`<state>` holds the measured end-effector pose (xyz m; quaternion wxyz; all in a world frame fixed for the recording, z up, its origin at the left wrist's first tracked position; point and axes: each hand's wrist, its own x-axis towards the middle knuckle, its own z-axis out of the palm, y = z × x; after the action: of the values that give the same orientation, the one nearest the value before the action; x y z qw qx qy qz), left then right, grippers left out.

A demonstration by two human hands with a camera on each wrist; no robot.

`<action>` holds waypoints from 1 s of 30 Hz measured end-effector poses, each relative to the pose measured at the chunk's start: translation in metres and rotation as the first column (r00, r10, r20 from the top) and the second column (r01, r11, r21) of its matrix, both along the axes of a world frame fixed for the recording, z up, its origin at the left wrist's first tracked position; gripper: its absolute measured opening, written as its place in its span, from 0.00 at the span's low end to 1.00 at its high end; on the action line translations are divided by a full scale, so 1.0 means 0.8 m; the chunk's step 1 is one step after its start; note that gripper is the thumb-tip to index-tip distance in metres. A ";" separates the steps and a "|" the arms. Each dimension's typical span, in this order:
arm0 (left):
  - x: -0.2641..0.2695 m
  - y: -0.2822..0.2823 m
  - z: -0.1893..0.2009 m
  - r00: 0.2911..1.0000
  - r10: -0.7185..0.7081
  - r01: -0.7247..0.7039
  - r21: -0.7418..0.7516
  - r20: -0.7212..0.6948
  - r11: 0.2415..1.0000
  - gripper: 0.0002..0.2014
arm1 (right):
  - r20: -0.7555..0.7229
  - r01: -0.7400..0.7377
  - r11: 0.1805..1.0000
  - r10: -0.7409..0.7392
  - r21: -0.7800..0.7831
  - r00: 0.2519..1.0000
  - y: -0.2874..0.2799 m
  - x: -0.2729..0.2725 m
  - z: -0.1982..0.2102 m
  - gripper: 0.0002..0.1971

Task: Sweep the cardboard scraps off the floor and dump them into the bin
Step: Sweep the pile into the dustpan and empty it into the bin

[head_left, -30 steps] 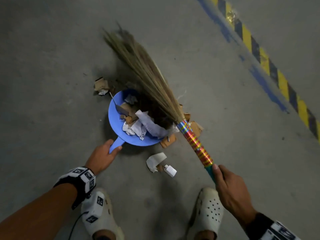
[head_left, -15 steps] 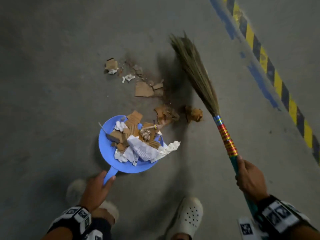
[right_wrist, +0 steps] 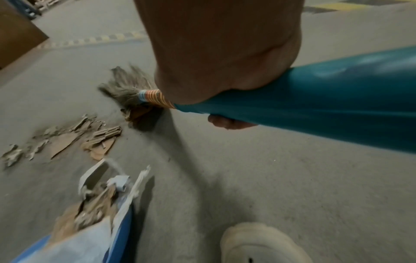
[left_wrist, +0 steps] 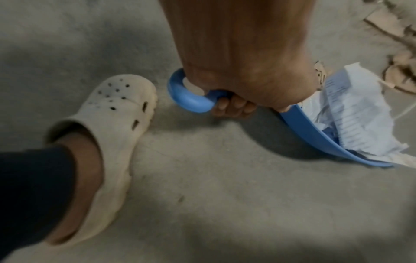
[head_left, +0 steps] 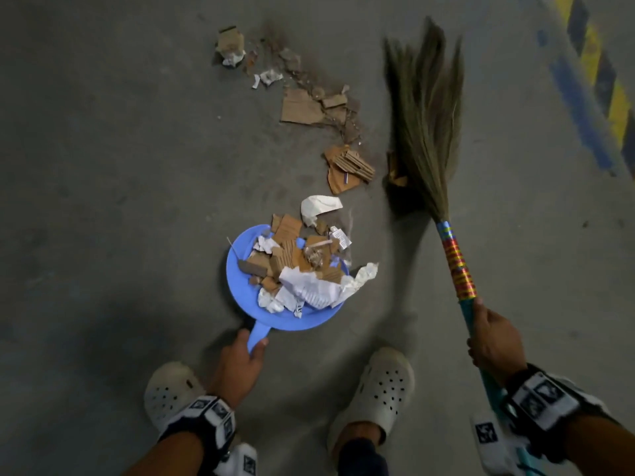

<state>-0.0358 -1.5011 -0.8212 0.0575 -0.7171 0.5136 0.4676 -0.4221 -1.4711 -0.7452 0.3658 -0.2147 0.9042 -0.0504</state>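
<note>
A round blue dustpan (head_left: 245,297) lies on the concrete floor, heaped with cardboard and paper scraps (head_left: 302,269). My left hand (head_left: 242,365) grips its handle (left_wrist: 191,99). My right hand (head_left: 494,341) grips the teal handle (right_wrist: 315,106) of a grass broom (head_left: 426,108), whose bristles rest on the floor to the right of the pan. Loose cardboard scraps (head_left: 348,166) and a flat piece (head_left: 302,108) lie beyond the pan, with a small crumpled box (head_left: 230,42) farther off. A white paper scrap (head_left: 319,207) touches the pan's far edge.
My two feet in pale clogs (head_left: 381,386) stand just behind the pan (left_wrist: 117,113). A yellow-black hazard stripe with blue paint (head_left: 598,73) runs along the right. A brown board (right_wrist: 15,35) stands at the far left in the right wrist view. No bin is in view.
The broom swung from over the pan out to the right and now rests beyond the scraps. The pan, in my left hand, shifted nearer the loose scraps; I stepped back.
</note>
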 end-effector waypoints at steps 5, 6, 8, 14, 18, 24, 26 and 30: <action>-0.023 -0.059 -0.013 1.000 -0.026 0.026 -0.043 -0.004 0.999 0.12 | 0.053 -0.087 0.996 0.087 0.002 0.995 -0.001 0.023 -0.012 0.45; -0.026 -0.075 -0.013 0.999 -0.044 0.045 -0.058 0.005 0.997 0.12 | 0.063 -0.118 0.993 0.117 0.011 0.991 0.000 0.026 -0.014 0.44; -0.031 -0.106 -0.013 0.997 -0.080 0.081 -0.074 0.009 0.994 0.12 | 0.091 -0.187 0.982 0.184 0.027 0.979 0.001 0.037 -0.010 0.35; -0.018 -0.176 -0.018 0.972 -0.233 0.234 -0.065 0.022 0.970 0.14 | 0.194 -0.268 0.963 0.258 0.026 0.946 0.004 0.059 -0.010 0.27; -0.004 -0.198 -0.019 0.950 -0.310 0.312 -0.096 0.042 0.945 0.16 | 0.226 -0.277 0.960 0.264 0.030 0.938 0.015 0.052 -0.006 0.29; 0.005 -0.195 -0.020 0.953 -0.302 0.300 -0.110 -0.004 0.948 0.14 | 0.110 -0.265 0.964 0.262 0.010 0.959 0.033 0.045 0.029 0.32; 0.014 -0.192 -0.018 0.964 -0.266 0.262 -0.118 -0.025 0.958 0.15 | 0.044 -0.243 0.969 0.244 -0.036 0.969 0.027 0.043 0.044 0.37; 0.039 -0.201 -0.004 0.977 -0.210 0.200 -0.173 -0.041 0.964 0.16 | -0.029 -0.217 0.966 0.215 -0.142 0.976 -0.011 0.040 0.069 0.36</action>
<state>-0.0044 -1.6621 -0.8242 0.0299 -0.6482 0.6243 0.4349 -0.3903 -1.4799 -0.6900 0.3463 -0.3383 0.8718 -0.0741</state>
